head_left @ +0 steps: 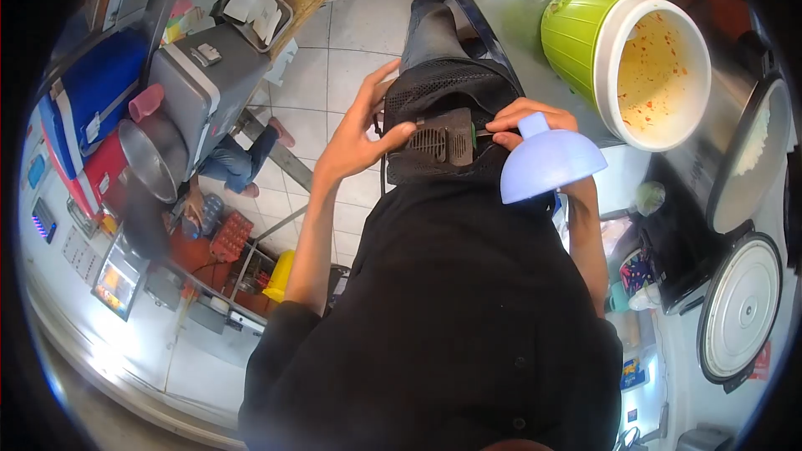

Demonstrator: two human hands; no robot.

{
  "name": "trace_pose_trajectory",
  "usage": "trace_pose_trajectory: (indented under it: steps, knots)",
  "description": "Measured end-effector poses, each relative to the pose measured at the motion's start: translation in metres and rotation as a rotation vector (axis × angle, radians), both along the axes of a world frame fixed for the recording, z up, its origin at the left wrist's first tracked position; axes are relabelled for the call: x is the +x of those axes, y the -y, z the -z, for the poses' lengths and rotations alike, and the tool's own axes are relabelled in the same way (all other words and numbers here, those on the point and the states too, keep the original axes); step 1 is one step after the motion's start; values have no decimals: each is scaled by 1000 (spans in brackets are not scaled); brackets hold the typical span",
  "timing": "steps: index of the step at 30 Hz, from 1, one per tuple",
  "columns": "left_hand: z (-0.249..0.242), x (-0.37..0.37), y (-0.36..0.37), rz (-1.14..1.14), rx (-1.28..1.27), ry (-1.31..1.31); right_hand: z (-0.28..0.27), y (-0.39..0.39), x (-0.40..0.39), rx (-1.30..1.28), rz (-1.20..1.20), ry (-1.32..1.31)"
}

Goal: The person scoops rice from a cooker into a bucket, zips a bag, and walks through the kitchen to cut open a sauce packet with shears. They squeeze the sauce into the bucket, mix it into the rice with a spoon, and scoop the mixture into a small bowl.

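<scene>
A black mesh bag [409, 88] hangs in front of my dark shirt, with a grey vented device [441, 139] set in it. My left hand [359, 134] is at the bag's left side, fingers spread and thumb tip resting at the device's edge. On the other side, my right hand [530, 119] pinches a thin plug-like piece [486, 132] against the device's right edge, where a small green spot shows. A lavender dome-shaped piece with a short stem, like a funnel [551, 165], covers my right wrist; what supports it is hidden.
A green bucket [576, 54] with a stained white interior lies tilted at upper right, near round lids [742, 309]. At left are a grey box [196, 75], a metal bowl [150, 159], egg trays [231, 236] and another person's legs [238, 163]. White tiles [355, 42] cover the floor.
</scene>
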State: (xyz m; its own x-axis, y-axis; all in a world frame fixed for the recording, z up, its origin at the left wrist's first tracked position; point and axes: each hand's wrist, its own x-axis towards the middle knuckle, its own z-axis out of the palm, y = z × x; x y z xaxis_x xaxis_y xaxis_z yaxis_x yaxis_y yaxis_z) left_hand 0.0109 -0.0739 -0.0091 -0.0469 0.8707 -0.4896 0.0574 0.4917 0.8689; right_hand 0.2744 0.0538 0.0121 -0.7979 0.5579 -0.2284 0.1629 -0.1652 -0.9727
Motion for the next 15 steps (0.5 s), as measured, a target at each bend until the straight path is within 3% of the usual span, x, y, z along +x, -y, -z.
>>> trace_pose_trajectory:
  steps: [3,9,15]
  knots:
    - [-1,-14,4,58,-12,417,-1,1,2,-74,73,36]
    - [4,-15,-1,93,-12,345,-1,-3,4,-96,56,-4]
    - [-4,-13,-4,99,-20,297,2,0,5,-311,68,-24]
